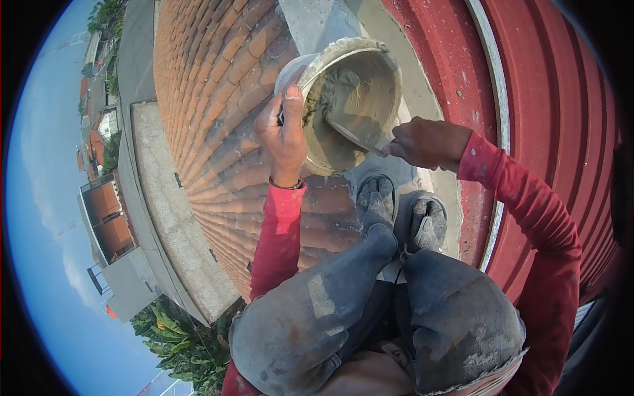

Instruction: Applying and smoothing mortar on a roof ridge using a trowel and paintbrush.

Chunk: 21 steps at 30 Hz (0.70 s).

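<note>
Between the hands (pixel 282 135) is a tilted, grey-crusted round bucket (pixel 351 46).

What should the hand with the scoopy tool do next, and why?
I'd probably push the trowel a little deeper under the grey mix to gather some. The right hand already holds it with the blade inside the bucket, the mix lies lumpy there, and the left hand grips the bucket's rim, which should help keep it steady.
</note>
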{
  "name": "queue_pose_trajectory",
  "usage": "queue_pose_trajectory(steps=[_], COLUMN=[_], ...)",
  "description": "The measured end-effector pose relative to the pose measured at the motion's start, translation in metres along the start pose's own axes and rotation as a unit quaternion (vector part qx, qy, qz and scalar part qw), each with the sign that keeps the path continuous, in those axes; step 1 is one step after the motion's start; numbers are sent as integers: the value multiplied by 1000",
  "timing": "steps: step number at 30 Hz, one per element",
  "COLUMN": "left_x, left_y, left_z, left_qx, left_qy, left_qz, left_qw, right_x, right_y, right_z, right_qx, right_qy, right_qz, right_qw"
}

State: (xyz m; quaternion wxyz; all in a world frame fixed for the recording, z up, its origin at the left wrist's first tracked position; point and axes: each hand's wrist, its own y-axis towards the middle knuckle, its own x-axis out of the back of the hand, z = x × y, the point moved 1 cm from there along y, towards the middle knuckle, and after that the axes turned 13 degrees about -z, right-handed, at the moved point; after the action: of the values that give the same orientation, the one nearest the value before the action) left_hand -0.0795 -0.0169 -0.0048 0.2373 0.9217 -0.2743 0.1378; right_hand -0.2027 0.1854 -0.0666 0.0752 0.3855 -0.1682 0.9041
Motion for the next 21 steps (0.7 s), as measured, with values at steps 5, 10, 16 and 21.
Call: queue_pose_trajectory(steps=[5, 10, 16, 21], left_x=[9, 8, 3, 16], left_y=[-4, 1, -5, -4], left_z=[3, 1, 16, 29], left_qx=[-4, 38, 29, 90], left_qy=[21, -34, -53, -59], left_qz=[10, 22, 6, 0], left_qw=[1000, 998, 998, 994], right_x=[-13, -20, 1, -5], right_y=[-19, 9, 26, 5], right_z=[10, 1, 21, -9], right_qx=[-183, 47, -91, -150], right_qy=[378, 242, 168, 473], right_qz=[207, -114, 82, 234], right_qw=[884, 963, 978, 836])
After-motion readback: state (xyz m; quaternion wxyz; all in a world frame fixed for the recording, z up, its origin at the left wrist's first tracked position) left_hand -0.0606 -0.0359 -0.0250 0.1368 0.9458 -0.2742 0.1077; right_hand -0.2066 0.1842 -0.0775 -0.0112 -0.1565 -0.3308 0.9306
